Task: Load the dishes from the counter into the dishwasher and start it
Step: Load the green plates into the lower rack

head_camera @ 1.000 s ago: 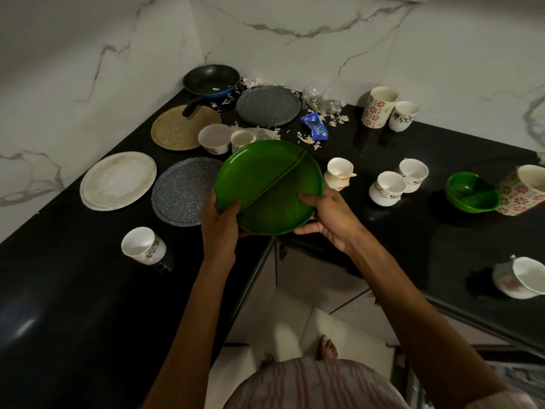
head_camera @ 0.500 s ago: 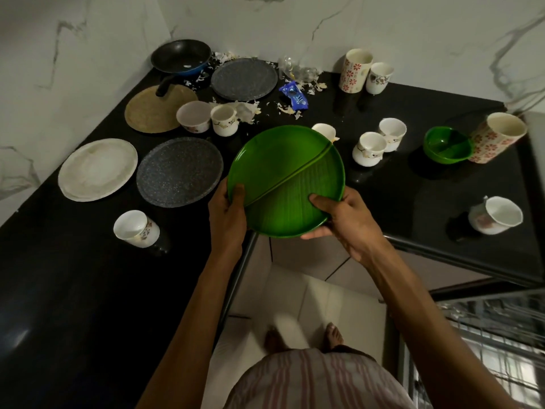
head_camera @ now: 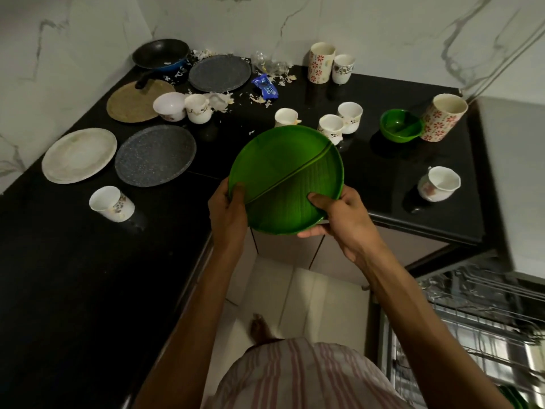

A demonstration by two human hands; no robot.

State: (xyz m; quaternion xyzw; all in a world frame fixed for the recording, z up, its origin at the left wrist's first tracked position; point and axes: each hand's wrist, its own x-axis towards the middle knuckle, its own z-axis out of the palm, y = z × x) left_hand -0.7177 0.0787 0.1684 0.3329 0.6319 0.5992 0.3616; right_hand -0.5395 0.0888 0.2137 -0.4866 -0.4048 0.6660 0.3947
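You hold one green plate (head_camera: 287,178) with both hands, up in the air over the inner corner of the black counter (head_camera: 73,276). Your left hand (head_camera: 228,211) grips its near left rim, thumb on top. Your right hand (head_camera: 343,212) grips the near right rim, thumb on top and fingers curled under. The plate has a line across the middle and tilts toward you. On the counter you can count two grey speckled plates (head_camera: 155,154), one white plate (head_camera: 79,154), one round tan mat (head_camera: 138,100) and one black pan (head_camera: 160,57) in the far corner. There is one small green bowl (head_camera: 401,125) on the right. Just beside it stands one tall flowered cup (head_camera: 443,117), and another tall flowered cup (head_camera: 321,66) stands by the back wall. You can count eight small white cups (head_camera: 112,203) spread over the counter. One blue wrapper (head_camera: 265,87) lies among bits of white scraps. At the bottom right, one wire dishwasher rack (head_camera: 477,317) shows, pulled out.
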